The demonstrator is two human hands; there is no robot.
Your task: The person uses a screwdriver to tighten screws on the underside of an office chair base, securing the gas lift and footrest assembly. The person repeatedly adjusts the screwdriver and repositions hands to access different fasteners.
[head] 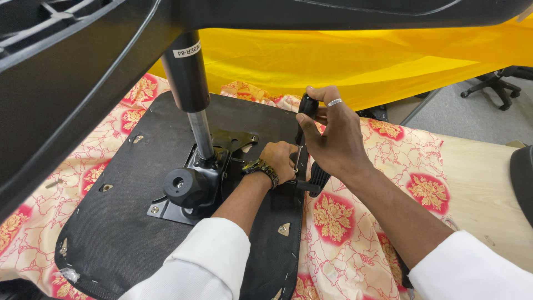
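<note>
Right hand (333, 133) grips the black-handled screwdriver (304, 119) upright, long axis near vertical, tip down at the right edge of the black upturned chair seat base (122, 222). Left hand (279, 161) is closed around the shaft low down, nearer the tip.

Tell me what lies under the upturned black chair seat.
Under the chair seat spreads a cream cloth with red and gold flowers, showing past its edges on both sides. A pale wooden table shows beyond the cloth. What lies directly beneath the seat is covered.
</note>
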